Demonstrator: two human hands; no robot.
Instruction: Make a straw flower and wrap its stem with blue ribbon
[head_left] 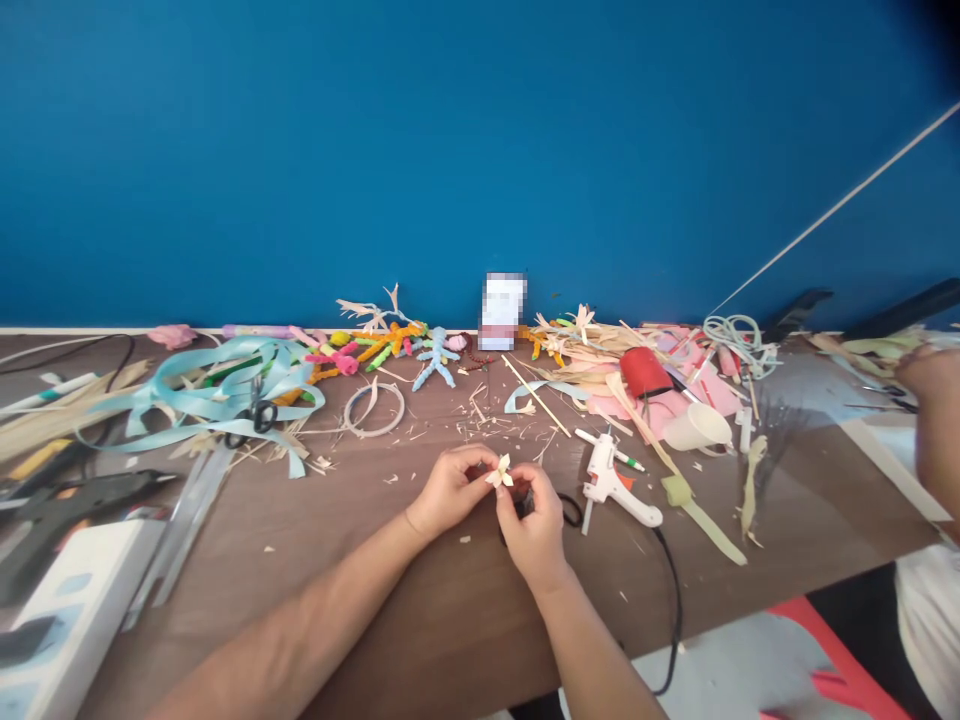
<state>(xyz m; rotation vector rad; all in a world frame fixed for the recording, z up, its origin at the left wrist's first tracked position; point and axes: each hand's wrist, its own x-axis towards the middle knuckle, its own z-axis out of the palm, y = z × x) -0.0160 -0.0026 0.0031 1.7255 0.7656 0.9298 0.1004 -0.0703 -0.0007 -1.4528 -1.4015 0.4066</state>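
Observation:
Both of my hands meet at the middle of the brown table. My left hand pinches a small cream straw flower between thumb and fingers. My right hand touches the same flower from the right and also wraps a small dark object that I cannot make out. A white glue gun lies just right of my right hand, its black cord running off the front edge.
Light blue ribbon and black-handled scissors lie at the left. A black glue gun and white box sit far left. A red cup, white cup and straw scraps lie right. Another person's arm is at the right edge.

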